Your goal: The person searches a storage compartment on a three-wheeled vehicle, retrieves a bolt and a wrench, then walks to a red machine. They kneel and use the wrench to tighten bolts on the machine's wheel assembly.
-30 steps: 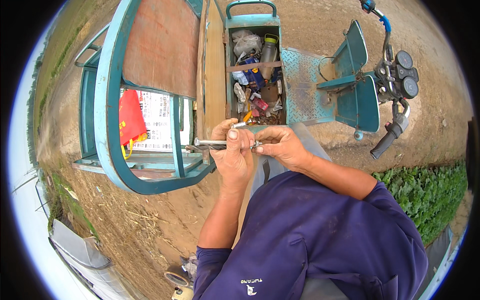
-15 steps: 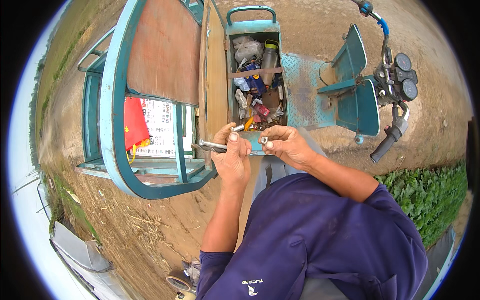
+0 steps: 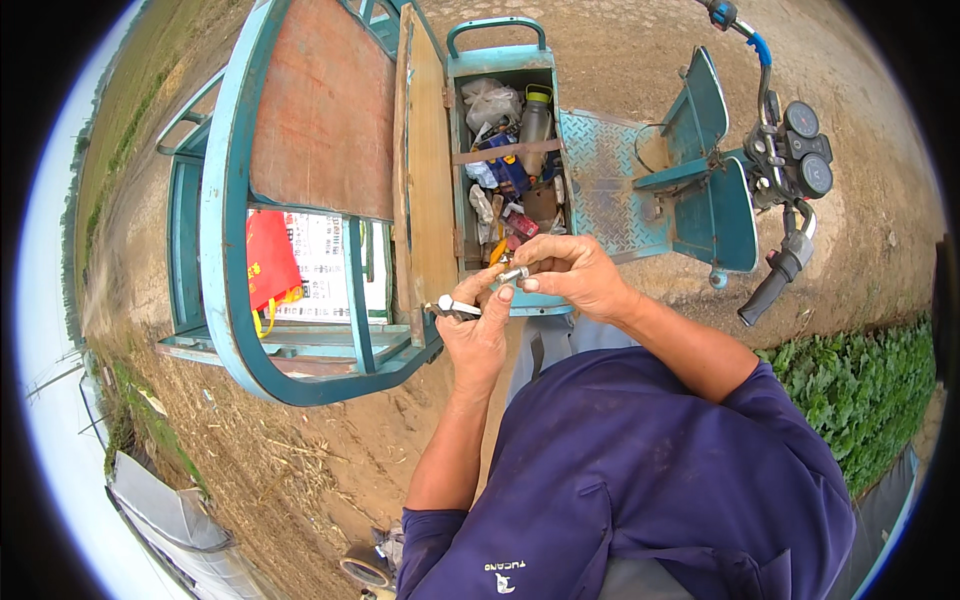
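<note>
My left hand (image 3: 478,330) is closed on a long silver bolt (image 3: 452,305) and a darker metal piece, possibly a drill bit, under it. Between that hand's fingertips and my right hand (image 3: 575,275) is a short silver bolt (image 3: 513,275). My right thumb and forefinger pinch at its end, where a small nut seems to sit, partly hidden by fingers. Both hands are over the front edge of an open teal metal box (image 3: 555,95) holding a bottle (image 3: 535,130), plastic bags, a strap and assorted small clutter.
A teal tricycle seat frame (image 3: 230,300) with wooden boards (image 3: 320,130) and a red bag (image 3: 272,255) stands at left; a tread-plate deck (image 3: 610,180) and handlebar (image 3: 775,280) at right. Dirt ground (image 3: 330,450) lies below, green plants (image 3: 850,400) at lower right.
My hands parted briefly half a second ago, the right one showing a nut; now the right has moved up and left to meet the short bolt held by the left.
</note>
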Motion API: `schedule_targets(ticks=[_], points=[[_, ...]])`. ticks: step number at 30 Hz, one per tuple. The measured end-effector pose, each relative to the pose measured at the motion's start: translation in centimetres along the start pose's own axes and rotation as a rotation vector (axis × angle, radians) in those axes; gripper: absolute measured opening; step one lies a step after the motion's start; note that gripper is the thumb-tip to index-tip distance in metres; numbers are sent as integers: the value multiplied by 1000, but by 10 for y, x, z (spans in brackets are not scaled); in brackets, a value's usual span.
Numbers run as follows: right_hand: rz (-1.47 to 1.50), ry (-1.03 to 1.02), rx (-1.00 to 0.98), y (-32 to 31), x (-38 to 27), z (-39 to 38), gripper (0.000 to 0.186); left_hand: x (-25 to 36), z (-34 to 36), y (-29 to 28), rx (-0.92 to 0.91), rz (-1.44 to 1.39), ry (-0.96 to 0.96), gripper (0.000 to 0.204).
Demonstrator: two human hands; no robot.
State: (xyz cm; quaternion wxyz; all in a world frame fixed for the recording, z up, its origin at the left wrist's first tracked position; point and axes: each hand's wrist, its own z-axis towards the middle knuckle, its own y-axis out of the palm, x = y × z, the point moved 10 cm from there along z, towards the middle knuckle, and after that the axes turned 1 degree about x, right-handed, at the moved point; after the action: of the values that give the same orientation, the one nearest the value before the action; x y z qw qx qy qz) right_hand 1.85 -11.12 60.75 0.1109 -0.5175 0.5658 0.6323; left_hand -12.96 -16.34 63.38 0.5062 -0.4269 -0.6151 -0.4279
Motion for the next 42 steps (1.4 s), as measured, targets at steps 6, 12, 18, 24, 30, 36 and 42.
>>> schedule_targets(ticks=[6,12,18,24,30,36,42], points=[[-52,29,21,0,-2,0,28,-5,-1,1,3,-81,-44,41],[140,159,-42,5,12,-2,30,-6,-2,0,2,-70,-51,41],[-112,28,-49,-2,5,2,26,-8,-3,-1,10,-40,-66,42],[-348,-246,-117,4,-21,0,28,-9,-6,1,33,-66,-94,40],[-199,-50,-87,-5,-5,1,24,-15,-5,2,31,-75,-113,38],[-135,59,-66,-10,6,0,23,-21,-4,0,21,-40,-124,37],[-287,-126,-86,-15,6,-4,22,-43,-12,-5,59,-40,-224,34]])
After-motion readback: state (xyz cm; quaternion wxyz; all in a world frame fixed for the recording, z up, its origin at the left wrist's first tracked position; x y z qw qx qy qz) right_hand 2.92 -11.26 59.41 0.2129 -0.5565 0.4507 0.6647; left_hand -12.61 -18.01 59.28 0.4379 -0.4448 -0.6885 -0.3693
